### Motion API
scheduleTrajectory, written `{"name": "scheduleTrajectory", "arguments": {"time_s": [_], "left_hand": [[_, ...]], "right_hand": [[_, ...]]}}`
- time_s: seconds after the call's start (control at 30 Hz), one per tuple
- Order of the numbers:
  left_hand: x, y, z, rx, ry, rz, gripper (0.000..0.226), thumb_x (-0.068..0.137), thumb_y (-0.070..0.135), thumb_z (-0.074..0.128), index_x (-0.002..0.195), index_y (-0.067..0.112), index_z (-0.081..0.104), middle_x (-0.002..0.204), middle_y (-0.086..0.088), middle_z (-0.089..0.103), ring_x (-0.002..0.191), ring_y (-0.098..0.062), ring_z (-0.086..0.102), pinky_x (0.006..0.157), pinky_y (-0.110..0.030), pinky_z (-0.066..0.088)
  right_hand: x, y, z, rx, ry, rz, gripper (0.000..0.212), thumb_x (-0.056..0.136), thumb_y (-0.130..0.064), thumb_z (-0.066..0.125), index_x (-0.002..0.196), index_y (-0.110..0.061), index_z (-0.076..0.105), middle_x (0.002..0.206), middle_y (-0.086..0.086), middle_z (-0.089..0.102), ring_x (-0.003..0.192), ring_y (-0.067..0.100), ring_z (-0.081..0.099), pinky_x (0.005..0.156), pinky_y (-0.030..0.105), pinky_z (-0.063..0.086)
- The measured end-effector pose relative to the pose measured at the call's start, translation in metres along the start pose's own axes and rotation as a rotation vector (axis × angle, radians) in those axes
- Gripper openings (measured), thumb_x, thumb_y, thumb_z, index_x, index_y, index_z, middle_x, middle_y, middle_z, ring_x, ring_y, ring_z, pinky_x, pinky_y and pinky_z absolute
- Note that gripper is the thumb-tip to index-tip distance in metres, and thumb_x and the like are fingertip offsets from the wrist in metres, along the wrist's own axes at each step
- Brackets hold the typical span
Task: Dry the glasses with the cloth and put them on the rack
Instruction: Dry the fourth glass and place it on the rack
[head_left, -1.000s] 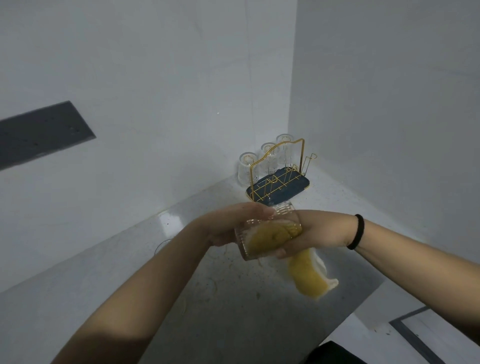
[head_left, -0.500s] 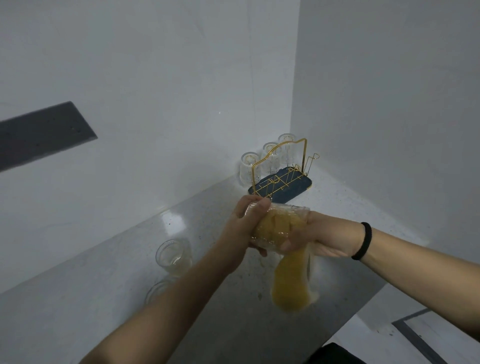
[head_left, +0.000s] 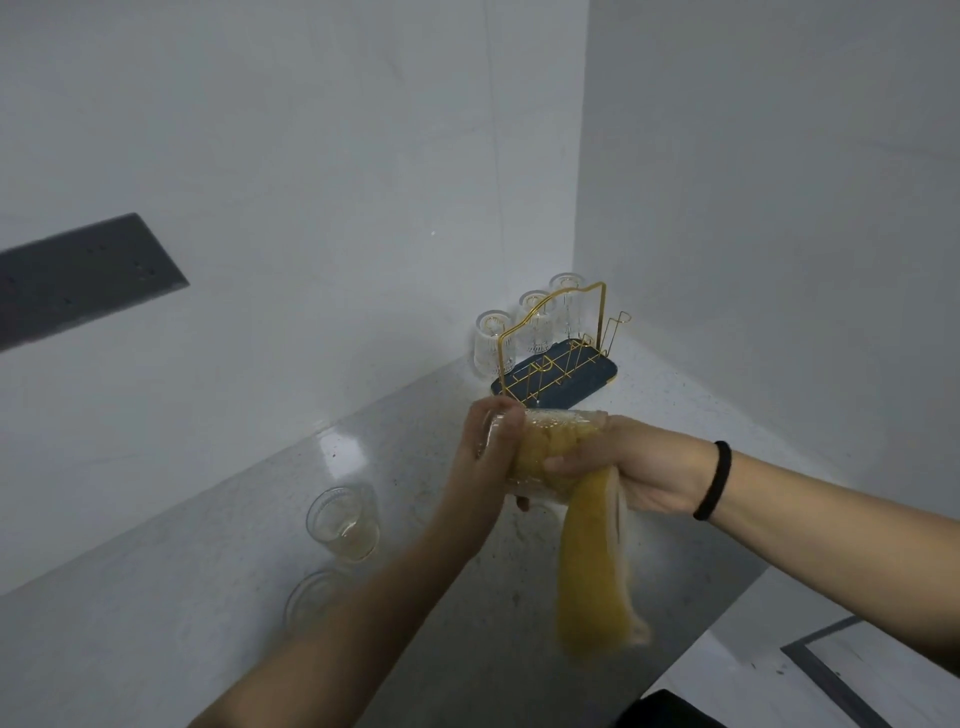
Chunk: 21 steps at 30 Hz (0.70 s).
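The bench (head_left: 218, 597) ran back into the wall corner, where the gold wire rack (head_left: 558, 358) sat with three glasses (head_left: 535, 327) upside down along its wall side. Two more glasses (head_left: 345, 522) stood upright near the bench's middle, one partly hidden behind my left forearm. My left hand (head_left: 485, 457) gripped the glass (head_left: 545, 452) sideways above the bench, my right hand (head_left: 631, 467) pinched the yellow cloth (head_left: 592, 561) stuffed inside it, tail dangling down.
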<state>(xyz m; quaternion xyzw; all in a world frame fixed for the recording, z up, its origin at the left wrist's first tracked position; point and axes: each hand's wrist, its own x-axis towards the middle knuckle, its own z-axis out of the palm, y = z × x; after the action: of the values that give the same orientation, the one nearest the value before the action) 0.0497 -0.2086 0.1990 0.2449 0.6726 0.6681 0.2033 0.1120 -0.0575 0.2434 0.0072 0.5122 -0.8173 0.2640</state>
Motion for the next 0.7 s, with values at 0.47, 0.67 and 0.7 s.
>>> {"name": "scheduleTrajectory", "arguments": {"time_s": [0.47, 0.67, 0.7], "left_hand": [[0.002, 0.006, 0.0, 0.039, 0.073, 0.204, 0.052, 0.075, 0.064, 0.056, 0.106, 0.022, 0.051, 0.096, 0.0, 0.058, 0.079, -0.001, 0.063, 0.059, -0.015, 0.051], [0.014, 0.029, -0.012, -0.019, -0.168, -0.559, 0.057, 0.091, 0.061, 0.043, 0.117, 0.013, 0.058, 0.089, -0.007, 0.069, 0.067, -0.017, 0.068, 0.044, -0.023, 0.05], [0.013, 0.028, -0.012, -0.034, -0.17, -0.539, 0.062, 0.089, 0.065, 0.041, 0.121, 0.014, 0.057, 0.096, -0.01, 0.069, 0.072, -0.02, 0.07, 0.047, -0.026, 0.052]], "right_hand": [[-0.004, -0.01, 0.018, -0.204, 0.141, -0.12, 0.035, 0.077, 0.007, 0.06, 0.11, -0.004, 0.061, 0.107, 0.015, 0.065, 0.097, 0.026, 0.064, 0.084, 0.032, 0.055], [-0.007, 0.006, 0.021, -1.563, 0.156, -0.243, 0.04, 0.088, -0.019, 0.056, 0.127, -0.015, 0.05, 0.119, -0.005, 0.055, 0.105, 0.002, 0.051, 0.092, 0.015, 0.041], [-0.007, 0.004, 0.018, -1.475, 0.171, -0.218, 0.039, 0.087, -0.017, 0.057, 0.126, -0.015, 0.051, 0.111, -0.008, 0.058, 0.098, -0.006, 0.054, 0.086, 0.01, 0.041]]}}
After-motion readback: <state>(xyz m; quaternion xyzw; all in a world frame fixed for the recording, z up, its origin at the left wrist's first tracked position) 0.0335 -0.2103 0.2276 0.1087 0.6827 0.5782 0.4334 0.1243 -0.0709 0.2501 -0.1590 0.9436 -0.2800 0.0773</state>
